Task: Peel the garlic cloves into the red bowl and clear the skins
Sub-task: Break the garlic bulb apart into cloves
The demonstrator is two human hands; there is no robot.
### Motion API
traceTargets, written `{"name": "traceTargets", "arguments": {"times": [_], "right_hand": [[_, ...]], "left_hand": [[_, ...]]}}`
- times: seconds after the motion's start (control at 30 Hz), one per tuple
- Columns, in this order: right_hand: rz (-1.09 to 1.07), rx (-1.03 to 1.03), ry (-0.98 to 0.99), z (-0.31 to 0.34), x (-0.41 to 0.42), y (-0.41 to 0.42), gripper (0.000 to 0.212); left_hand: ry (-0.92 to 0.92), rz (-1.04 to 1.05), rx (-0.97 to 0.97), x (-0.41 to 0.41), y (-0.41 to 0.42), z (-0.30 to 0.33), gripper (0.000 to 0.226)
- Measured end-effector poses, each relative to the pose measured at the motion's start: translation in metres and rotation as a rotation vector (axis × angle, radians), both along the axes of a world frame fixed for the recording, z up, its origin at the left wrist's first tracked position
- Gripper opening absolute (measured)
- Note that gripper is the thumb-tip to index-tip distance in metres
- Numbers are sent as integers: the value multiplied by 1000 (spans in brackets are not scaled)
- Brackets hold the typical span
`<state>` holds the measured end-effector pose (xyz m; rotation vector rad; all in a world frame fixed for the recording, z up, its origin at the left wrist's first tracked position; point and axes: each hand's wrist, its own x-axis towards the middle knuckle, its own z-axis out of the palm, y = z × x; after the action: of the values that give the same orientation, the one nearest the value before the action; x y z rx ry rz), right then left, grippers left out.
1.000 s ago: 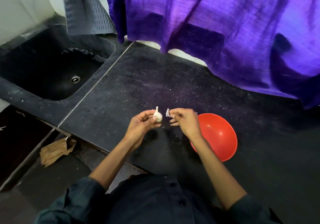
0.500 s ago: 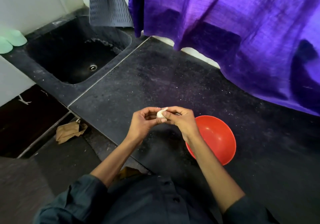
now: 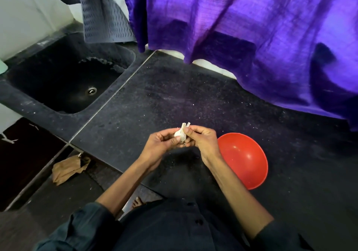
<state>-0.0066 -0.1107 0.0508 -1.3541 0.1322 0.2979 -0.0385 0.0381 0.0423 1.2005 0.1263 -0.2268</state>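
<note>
A white garlic bulb with papery skin is held between both hands above the dark counter. My left hand cups it from below with fingers curled round it. My right hand pinches the skin at its top right side. The red bowl stands on the counter just right of my right wrist, and nothing shows inside it.
A black sink lies at the far left. A purple cloth hangs over the counter's back edge, with a grey mat beside it. A crumpled brown paper bag lies on the floor below the counter edge.
A second ago the hands were apart, the right holding a torn piece of skin. They have come together on the garlic, and the right hand now pinches its skin again.
</note>
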Motion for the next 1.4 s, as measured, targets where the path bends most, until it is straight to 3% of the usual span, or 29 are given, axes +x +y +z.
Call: {"name": "traceTargets", "arguments": {"times": [0.17, 0.37, 0.53, 0.8, 1.13, 1.23, 1.4], "right_hand": [[-32, -62, -19, -4, 2, 5, 9], [-88, -139, 15, -11, 12, -1, 6], [-42, -326, -34, -18, 21, -8, 7], [100, -734, -225, -28, 25, -9, 33], [19, -675, -286, -14, 19, -8, 9], [5, -665, -301, -11, 17, -6, 13], [77, -478, -245, -6, 15, 0, 16]], "left_hand": [[-4, 18, 47, 7, -3, 0, 39], [103, 71, -163, 15, 3, -8, 39], [148, 107, -194, 17, 9, -11, 42], [169, 50, -208, 19, 8, -17, 30], [213, 50, -123, 23, 1, -16, 18], [211, 54, -105, 24, -2, -15, 16], [166, 4, -74, 25, -2, -13, 26]]}}
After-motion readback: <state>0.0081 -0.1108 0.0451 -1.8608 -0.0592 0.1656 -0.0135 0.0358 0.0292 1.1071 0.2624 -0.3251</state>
